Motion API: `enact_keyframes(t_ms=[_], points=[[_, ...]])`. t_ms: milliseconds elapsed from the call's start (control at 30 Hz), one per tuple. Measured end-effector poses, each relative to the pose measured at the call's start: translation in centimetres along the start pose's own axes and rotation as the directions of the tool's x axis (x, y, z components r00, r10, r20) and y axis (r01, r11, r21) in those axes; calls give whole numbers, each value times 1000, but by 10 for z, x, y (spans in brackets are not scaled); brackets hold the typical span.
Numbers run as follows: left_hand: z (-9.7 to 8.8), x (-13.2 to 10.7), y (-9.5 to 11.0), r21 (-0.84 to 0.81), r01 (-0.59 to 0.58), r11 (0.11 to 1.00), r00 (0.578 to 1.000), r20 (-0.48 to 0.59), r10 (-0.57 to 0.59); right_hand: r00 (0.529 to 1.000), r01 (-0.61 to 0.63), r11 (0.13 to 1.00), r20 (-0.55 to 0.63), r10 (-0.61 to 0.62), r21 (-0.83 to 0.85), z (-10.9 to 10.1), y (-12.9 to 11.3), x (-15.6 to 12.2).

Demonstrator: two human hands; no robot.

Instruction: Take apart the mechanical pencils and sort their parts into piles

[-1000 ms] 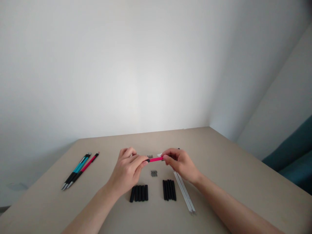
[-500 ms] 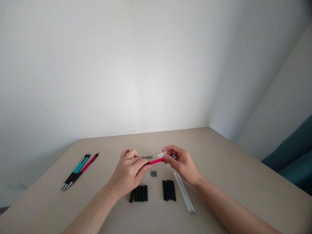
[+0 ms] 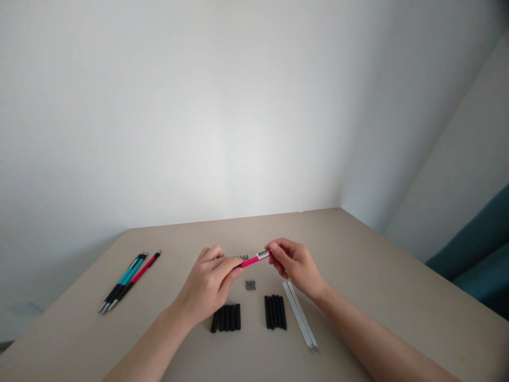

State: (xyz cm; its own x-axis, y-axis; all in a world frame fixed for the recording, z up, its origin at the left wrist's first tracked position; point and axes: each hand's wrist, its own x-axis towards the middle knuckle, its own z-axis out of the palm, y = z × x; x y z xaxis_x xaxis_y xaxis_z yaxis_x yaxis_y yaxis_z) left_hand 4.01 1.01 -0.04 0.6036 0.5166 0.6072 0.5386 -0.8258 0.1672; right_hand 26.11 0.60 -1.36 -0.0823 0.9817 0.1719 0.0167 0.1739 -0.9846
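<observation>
A pink pen (image 3: 250, 261) is held level above the table between both hands. My left hand (image 3: 212, 276) is closed around its black grip end, and the tip is hidden by the fingers. At the other end, my right hand (image 3: 292, 265) pinches the pen near its black clip, covering the top. Below my left hand lies a row of black rubber grips (image 3: 226, 318). Under the pen are small metal springs (image 3: 250, 285). Slim black tubes (image 3: 275, 312) and white ink refills (image 3: 301, 317) lie below my right hand.
At the left of the table (image 3: 175, 345) lie teal pens (image 3: 129, 273) and another pink pen (image 3: 140, 273), side by side. Metal cone tips (image 3: 242, 257) stand in a row behind my hands. A wall borders the table's back; a teal curtain (image 3: 473, 244) hangs at right.
The pink pen has turned between my fingers, so a white label and the black clip now face up. My right hand has shifted its fingers near the top end; my left keeps its hold.
</observation>
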Motion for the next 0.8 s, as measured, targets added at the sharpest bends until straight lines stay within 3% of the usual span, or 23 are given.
enact_keyframes(t_ms=[200, 433, 667, 800], points=[[2, -1, -1, -15, 15, 1000, 1000, 6, -15, 993, 109, 993, -30, -111, -55, -2, -1, -1], [1, -1, 0, -20, 9, 1000, 1000, 16, -8, 1000, -11, 998, 8, 11, -56, 0, 0, 1], [2, 1, 0, 34, -10, 999, 1000, 22, 9, 992, 127, 991, 3, -127, -38, 1, -4, -2], [3, 1, 1, 62, -10, 998, 1000, 10, 9, 999, 34, 999, 16, -34, -33, 2, -2, -1]])
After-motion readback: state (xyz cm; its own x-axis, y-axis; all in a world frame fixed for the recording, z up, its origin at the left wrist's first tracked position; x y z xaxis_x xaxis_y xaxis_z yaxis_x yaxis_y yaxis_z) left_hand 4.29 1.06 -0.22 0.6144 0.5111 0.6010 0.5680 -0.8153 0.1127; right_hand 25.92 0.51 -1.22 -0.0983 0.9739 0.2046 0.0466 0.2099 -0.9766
